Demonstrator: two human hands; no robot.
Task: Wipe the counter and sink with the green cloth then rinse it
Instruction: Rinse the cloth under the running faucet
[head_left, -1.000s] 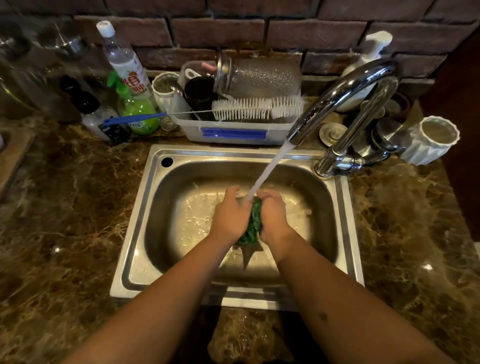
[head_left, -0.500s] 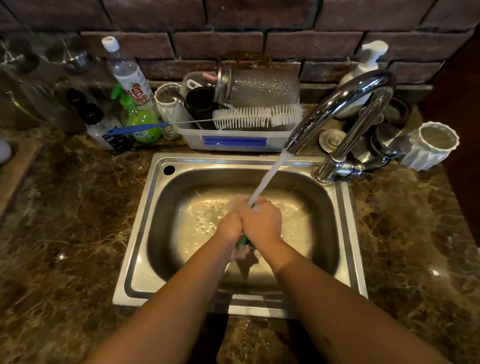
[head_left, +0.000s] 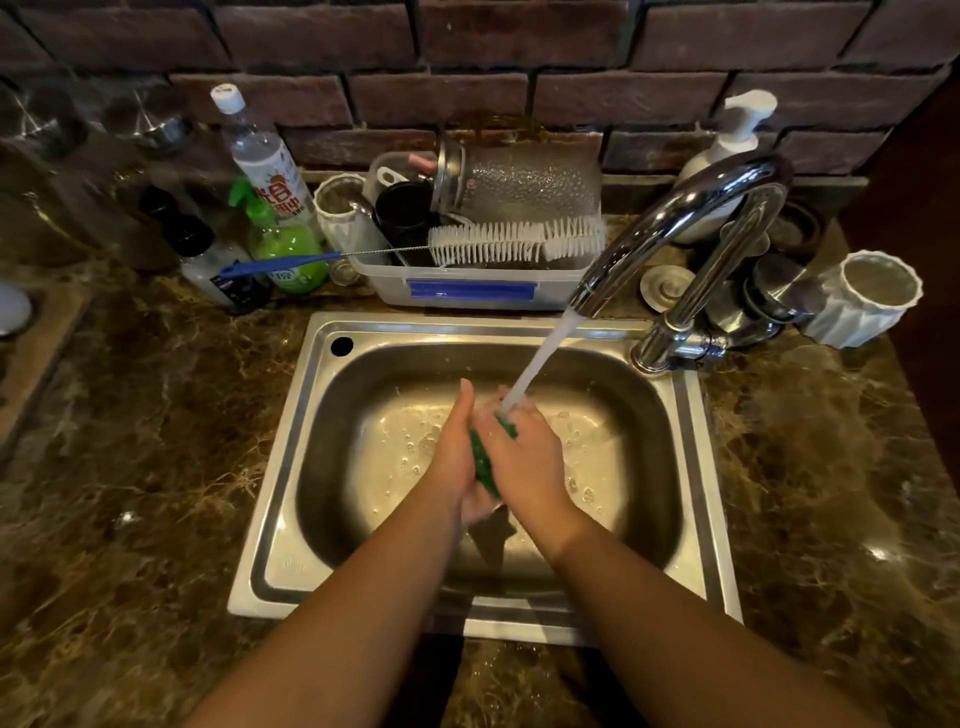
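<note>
Head view: both hands' flat grip sandwiches green cloth (head_left: 485, 457).

We can make out print on one thing only: the clear plastic bottle (head_left: 262, 156) w/ a white cap, leaning at the back left of the counter. Its label carries big red-orange Chinese characters, too blurred for us to read w/ certainty. The green spray bottle (head_left: 287, 248) in front of it has a white label w/ small print, illegible to us. No other text, nos. or signs that we can read.
</note>
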